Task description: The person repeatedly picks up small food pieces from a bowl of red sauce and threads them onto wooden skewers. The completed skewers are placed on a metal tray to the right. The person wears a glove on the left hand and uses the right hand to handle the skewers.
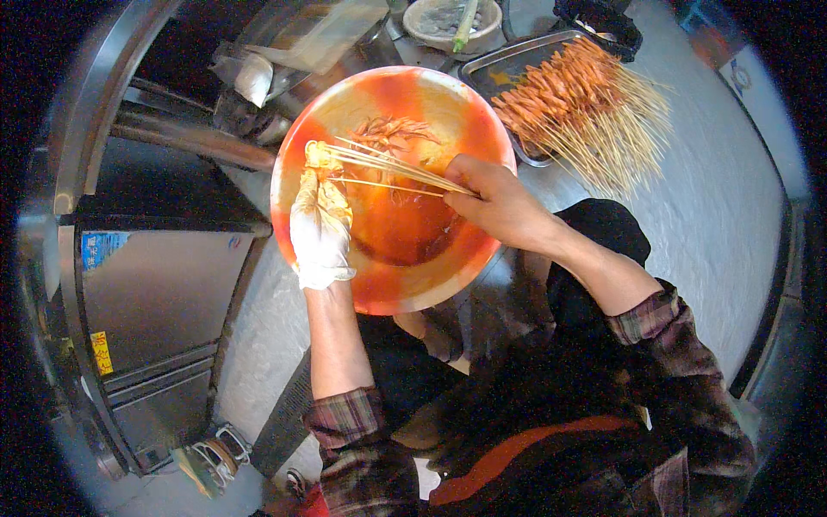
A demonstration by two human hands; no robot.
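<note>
A large red-and-cream basin (387,291) is in front of me, with thin meat strips (395,131) and reddish marinade in it. Over the basin, my bare right hand (494,200) grips a loose bundle of bamboo skewers (394,167) by their right ends. My left hand (323,220) wears a white disposable glove, stained yellow-orange at the fingers. Its fingers are closed around the left ends of the skewers, and whatever is on those tips is hidden. One skewer lies a little below the others.
Right of the basin, a metal tray (481,76) bears many meat skewers (562,90), sticks overhanging. Behind stand a pale bowl (426,29) with a green stalk (465,26) and a black plastic bag (604,29). A stainless cabinet (155,297) stands left; a shoe (207,465) shows lower left.
</note>
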